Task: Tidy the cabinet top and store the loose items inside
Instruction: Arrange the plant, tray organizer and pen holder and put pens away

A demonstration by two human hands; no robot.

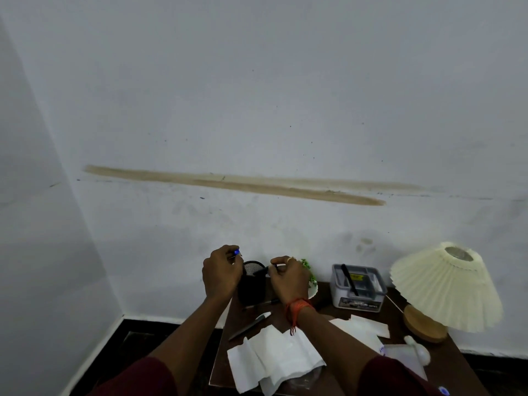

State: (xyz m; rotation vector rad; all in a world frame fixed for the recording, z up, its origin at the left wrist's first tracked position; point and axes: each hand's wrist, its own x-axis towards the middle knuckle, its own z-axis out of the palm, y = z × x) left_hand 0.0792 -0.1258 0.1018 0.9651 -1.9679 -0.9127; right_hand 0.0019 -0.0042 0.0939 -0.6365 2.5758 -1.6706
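Observation:
A black mesh pen cup [253, 284] stands at the back left of the dark wooden cabinet top [445, 364]. My left hand [221, 274] is closed around a pen with a blue end [236, 252], held just left of the cup's rim. My right hand [287, 278] pinches a dark pen [261, 270] whose tip points over the cup's mouth. On the top lie another dark pen [261, 303], a silver-and-white pen [251, 324] and loose white paper tissues [274, 358].
A clear plastic box [357, 287] holding a black tool stands at the back middle. A pleated cream lamp [445, 287] on a wooden base sits at the right. More white papers [363, 328], a small white object [420, 351] and a green plant [310, 272] are here too. Wall is behind.

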